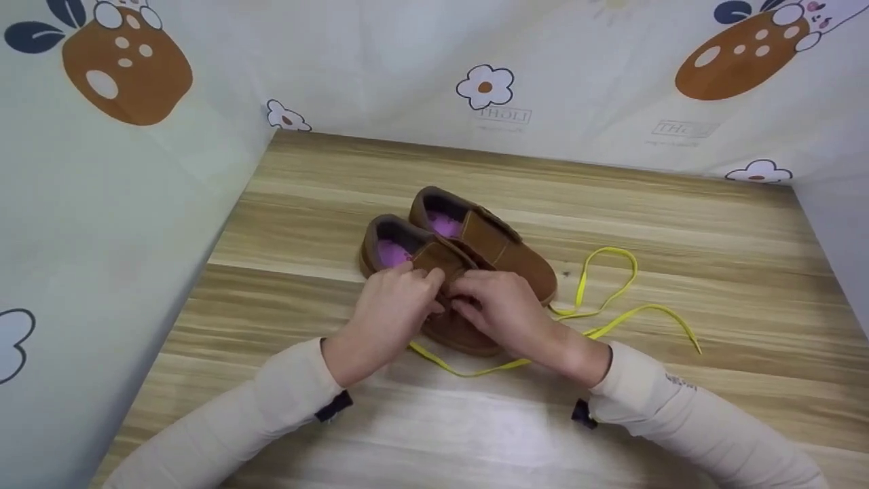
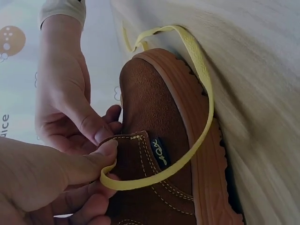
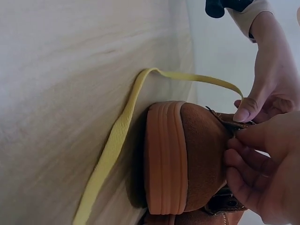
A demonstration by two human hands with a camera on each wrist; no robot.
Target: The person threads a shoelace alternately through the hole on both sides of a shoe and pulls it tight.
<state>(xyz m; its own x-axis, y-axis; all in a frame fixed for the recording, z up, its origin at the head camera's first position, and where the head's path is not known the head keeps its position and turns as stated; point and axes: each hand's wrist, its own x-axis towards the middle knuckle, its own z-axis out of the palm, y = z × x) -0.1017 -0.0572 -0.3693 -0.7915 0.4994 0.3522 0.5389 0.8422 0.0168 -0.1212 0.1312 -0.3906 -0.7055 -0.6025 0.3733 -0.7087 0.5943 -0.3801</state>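
Note:
Two brown shoes with pink insoles stand side by side, the near shoe (image 1: 468, 341) under both hands and the far shoe (image 1: 526, 268) just behind it. Between thumb and forefinger, my left hand (image 1: 387, 312) pinches a yellow shoelace (image 2: 140, 184) close to the stitched flap (image 2: 129, 147) of the near shoe. My right hand (image 1: 506, 309) pinches the edge of that flap, fingertips almost meeting the left ones. The lace loops down past the shoe's side and round its toe. Whether it passes through an eyelet is hidden by the fingers.
The lace's loose end (image 1: 669, 310) lies curled on the wood-grain table (image 1: 271, 407) to the right of the shoes. A pale printed cloth (image 1: 380, 75) rises as a wall behind the table and along its sides.

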